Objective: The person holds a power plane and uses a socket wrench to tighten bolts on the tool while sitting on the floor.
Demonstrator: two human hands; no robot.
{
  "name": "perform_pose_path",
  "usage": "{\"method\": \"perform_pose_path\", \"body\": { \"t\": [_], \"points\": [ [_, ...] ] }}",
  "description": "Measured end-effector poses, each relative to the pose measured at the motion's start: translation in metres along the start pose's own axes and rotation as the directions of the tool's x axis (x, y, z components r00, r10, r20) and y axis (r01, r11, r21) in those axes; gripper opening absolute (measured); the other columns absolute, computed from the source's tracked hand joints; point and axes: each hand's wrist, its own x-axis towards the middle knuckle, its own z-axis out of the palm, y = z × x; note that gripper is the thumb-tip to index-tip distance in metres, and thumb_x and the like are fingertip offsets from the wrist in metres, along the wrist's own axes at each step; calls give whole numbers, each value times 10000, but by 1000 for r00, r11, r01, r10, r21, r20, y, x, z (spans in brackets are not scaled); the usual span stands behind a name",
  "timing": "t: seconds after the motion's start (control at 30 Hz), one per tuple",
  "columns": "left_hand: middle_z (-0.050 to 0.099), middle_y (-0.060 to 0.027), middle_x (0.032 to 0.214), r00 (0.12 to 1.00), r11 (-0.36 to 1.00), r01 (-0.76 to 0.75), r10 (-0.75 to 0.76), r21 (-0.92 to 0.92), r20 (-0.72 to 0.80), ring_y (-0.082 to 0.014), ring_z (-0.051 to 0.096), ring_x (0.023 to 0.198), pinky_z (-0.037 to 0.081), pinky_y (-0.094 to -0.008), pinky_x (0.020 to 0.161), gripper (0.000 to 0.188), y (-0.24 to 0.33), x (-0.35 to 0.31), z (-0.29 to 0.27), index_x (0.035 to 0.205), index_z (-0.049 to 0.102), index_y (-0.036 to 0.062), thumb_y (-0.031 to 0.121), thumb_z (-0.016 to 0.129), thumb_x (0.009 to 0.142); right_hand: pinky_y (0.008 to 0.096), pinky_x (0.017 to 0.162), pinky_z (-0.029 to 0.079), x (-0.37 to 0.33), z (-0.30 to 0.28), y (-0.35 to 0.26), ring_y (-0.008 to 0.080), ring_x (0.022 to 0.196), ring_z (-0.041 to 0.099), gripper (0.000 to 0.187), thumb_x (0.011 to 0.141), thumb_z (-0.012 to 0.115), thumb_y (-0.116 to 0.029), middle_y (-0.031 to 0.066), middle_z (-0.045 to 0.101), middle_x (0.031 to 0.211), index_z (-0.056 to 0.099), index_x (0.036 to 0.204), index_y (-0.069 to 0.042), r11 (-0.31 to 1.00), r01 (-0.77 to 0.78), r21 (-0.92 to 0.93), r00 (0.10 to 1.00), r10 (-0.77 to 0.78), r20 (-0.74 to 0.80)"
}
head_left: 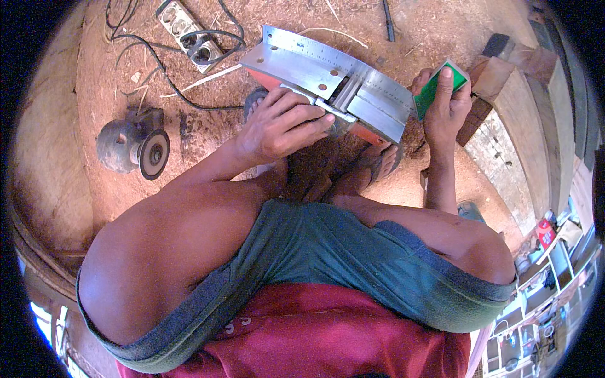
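Note:
In front of my knees, a silver metal planer bed (368, 108) with a raised ruled fence and orange sides sits tilted, a slot across its middle. My left hand (287, 123) is closed at its near edge, thumb and fingers around a narrow pale metal bar (334, 112) beside the slot. At the right end of the bed, my right hand (446, 104) grips a flat green rectangular block (441, 90) with a pale rim, thumb laid over its face. What lies under the block is hidden.
A bench grinder (132, 150) with a round disc stands at left. Behind it lie a power strip (189, 34) and looping black cables (165, 66) on sawdust-covered ground. Thick timber beams (513, 104) are stacked at right. My feet are under the planer bed.

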Motion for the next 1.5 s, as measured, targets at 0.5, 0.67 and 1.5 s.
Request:
{"method": "perform_pose_path", "body": {
  "t": [0.5, 0.67, 1.5],
  "points": [
    [695, -26, 1155, 999, 1000, -10, 10, 7, 52, -232, 660, 1012, 510, -449, 880, 439, 0, 1, -5, 1275, 751, 95, 169, 785, 844, 306, 606, 556, 0, 1, 0, 145, 662, 674, 320, 1162, 522, -312, 92, 707, 762, 540, 1024, -24, 1000, 10, -26, 999, -11, -31],
    [692, -28, 1165, 999, 1000, -9, 9, -2, 34, -231, 659, 1015, 509, -448, 883, 437, 2, 3, -5, 1279, 750, 93, 168, 778, 848, 325, 617, 562, -1, 0, -2, 165, 672, 669, 277, 1162, 527, -294, 108, 698, 797, 538, 1072, -32, 1000, -13, -13, 1000, 12, -20],
    [682, -37, 1246, 993, 999, -35, 32, 23, 111, -248, 646, 1080, 504, -475, 930, 499, -1, -1, -9, 1366, 727, 109, 171, 679, 874, 302, 596, 549, 1, -2, 3, 141, 656, 674, 285, 1163, 527, -296, 93, 712, 779, 544, 1046, -37, 1000, 23, 12, 1000, -23, -9]
  ]
}}
